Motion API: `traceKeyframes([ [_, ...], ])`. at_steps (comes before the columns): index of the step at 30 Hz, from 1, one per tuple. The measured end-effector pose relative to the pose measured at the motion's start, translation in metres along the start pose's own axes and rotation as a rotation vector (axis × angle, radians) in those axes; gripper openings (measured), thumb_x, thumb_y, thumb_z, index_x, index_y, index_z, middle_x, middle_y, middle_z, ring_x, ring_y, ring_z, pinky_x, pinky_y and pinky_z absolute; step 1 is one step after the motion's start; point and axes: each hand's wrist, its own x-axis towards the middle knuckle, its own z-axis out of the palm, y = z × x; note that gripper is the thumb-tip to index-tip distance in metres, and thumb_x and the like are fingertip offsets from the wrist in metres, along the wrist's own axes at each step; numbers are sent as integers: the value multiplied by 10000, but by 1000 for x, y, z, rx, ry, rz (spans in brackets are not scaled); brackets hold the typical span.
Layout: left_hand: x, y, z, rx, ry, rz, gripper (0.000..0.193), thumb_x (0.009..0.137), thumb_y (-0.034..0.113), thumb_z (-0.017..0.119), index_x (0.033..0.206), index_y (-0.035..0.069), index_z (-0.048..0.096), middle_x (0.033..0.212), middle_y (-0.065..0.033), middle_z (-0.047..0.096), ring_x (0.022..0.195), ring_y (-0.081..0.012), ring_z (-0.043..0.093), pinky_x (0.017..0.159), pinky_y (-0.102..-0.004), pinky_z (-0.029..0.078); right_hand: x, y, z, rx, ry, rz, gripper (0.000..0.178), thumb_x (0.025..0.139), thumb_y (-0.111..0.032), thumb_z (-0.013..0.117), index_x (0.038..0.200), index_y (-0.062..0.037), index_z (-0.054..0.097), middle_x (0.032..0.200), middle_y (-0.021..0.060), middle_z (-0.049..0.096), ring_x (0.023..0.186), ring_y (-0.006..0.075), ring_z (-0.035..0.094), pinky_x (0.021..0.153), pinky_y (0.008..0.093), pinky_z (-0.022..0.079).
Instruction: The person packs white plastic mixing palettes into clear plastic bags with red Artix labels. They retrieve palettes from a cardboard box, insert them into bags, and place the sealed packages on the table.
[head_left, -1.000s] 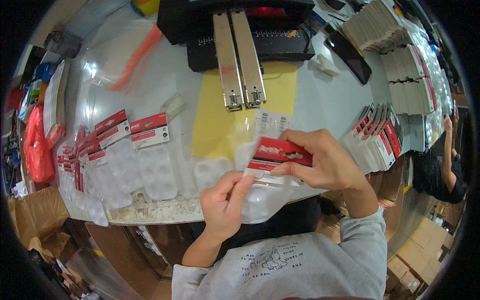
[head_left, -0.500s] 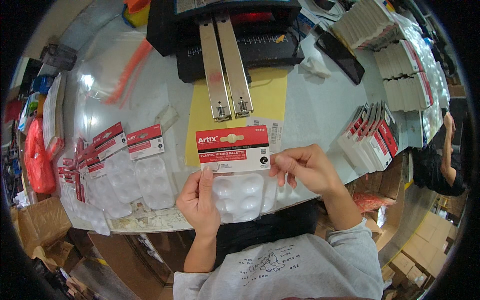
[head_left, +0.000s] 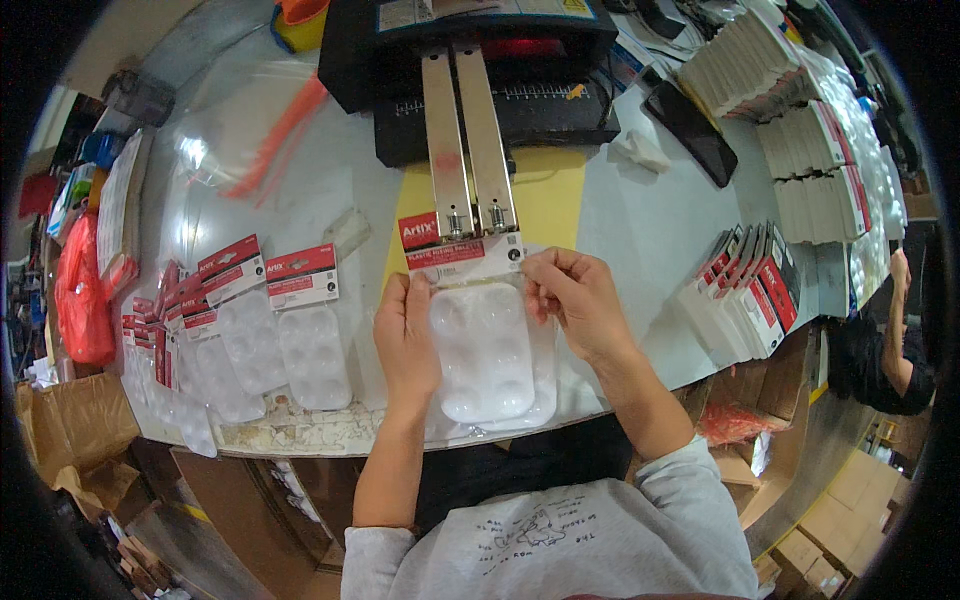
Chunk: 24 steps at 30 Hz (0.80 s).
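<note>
Both hands hold a clear plastic palette pack [head_left: 487,345] with a red and white header card [head_left: 452,252]. My left hand [head_left: 405,330] grips its left edge and my right hand [head_left: 575,300] grips its right edge. The header card lies under the tips of two long metal arms [head_left: 467,145] that reach out from a black machine [head_left: 470,60]. A yellow sheet [head_left: 555,195] lies under the arms.
Several finished packs with red cards [head_left: 270,320] lie at the left on the white table [head_left: 650,230]. Stacks of red header cards [head_left: 750,295] stand at the right, more stacks [head_left: 800,120] behind. A black phone [head_left: 692,118] lies far right. Another person [head_left: 895,350] sits at the right edge.
The pack was raised in front of me, then brought down and forward; its header card now sits under the machine's metal arms. Both hands moved forward with it.
</note>
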Motion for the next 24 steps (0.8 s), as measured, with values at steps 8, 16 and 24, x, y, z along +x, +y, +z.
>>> traceKeyframes([
  [8,26,-12,4,-124,-19,27,251,950,212,491,787,32,553,721,41,508,686,-36,409,623,-183,339,17,11,-1,36,50,-73,137,876,-114,574,817,7,596,653,41,568,539,104,530,502,222,423],
  [16,18,-22,-36,-29,25,9,253,936,240,512,841,23,601,726,21,534,714,-69,448,663,-228,384,71,-38,-75,-1395,901,-1005,198,867,-116,569,1053,-91,633,1047,82,640,1009,240,578,827,370,405],
  [24,3,-1,-99,693,633,277,231,886,226,576,1009,31,568,994,-143,521,946,-284,505,798,-369,407,94,-24,-127,-1762,822,-620,331,865,-110,555,1191,-155,591,1208,61,591,1185,205,510,974,373,273],
])
